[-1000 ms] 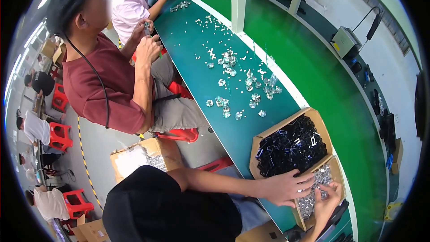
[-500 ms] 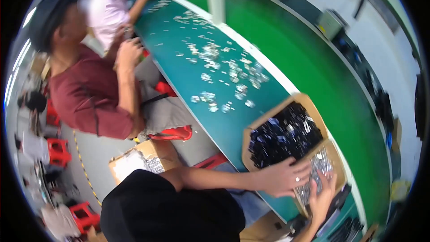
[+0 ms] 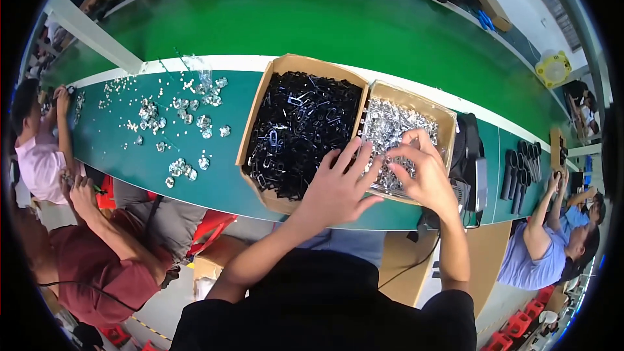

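Note:
My left hand [image 3: 339, 185] is held palm down with its fingers spread, over the near corner where two cardboard boxes meet. The wider cardboard box [image 3: 255, 123] carries a heap of small black clip-like parts [image 3: 305, 127]. Beside it on the right, a smaller cardboard box [image 3: 445, 120] contains many small shiny metal parts [image 3: 396, 120]. Above that metal heap, my right hand [image 3: 426, 172] has its thumb and fingers bent together in a pinch. Whatever lies between those fingertips is too small to make out.
Small metal pieces in clusters [image 3: 153, 117] are scattered over the green table [image 3: 227, 188] to the left. Right of the boxes lie a black bag [image 3: 465, 146] and several black handled objects [image 3: 520, 172]. Co-workers sit on both sides; the nearest wears a maroon shirt [image 3: 97, 260].
The view has swung round and levelled, so the boxes now sit near the middle. My right hand's fingers have drawn into a pinch; my left hand stays spread by the metal parts' box.

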Motion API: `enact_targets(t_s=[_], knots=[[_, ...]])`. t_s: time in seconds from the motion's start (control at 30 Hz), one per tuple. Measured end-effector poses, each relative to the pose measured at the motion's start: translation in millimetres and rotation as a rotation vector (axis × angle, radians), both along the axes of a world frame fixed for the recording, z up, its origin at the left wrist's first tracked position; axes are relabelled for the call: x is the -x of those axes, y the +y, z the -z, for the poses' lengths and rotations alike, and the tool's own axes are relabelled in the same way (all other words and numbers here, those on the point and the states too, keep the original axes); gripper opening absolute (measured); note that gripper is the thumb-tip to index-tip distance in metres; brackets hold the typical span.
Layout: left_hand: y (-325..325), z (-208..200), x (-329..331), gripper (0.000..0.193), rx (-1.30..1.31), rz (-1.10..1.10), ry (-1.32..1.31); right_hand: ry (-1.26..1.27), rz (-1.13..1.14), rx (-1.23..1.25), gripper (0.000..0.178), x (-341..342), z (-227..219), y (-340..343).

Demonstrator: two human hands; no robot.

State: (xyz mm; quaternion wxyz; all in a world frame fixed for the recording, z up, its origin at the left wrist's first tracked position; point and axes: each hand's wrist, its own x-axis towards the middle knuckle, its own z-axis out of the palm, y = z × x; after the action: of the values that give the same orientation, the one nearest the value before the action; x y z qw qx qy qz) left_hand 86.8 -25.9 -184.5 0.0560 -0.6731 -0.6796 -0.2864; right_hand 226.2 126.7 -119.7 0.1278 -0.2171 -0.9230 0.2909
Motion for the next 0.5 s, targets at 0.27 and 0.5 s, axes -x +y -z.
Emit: enact_targets(t_s=[0.27,0.5], knots=[[-4,4,1,0.063,-0.005,0.006,-0.003,-0.114,-0.010,-0.131,0.026,-6,-6,-26],[0,1,3,0.064,0.003,0.006,0.010,-0.111,0.010,-0.146,0.037,-14,-11,-27]])
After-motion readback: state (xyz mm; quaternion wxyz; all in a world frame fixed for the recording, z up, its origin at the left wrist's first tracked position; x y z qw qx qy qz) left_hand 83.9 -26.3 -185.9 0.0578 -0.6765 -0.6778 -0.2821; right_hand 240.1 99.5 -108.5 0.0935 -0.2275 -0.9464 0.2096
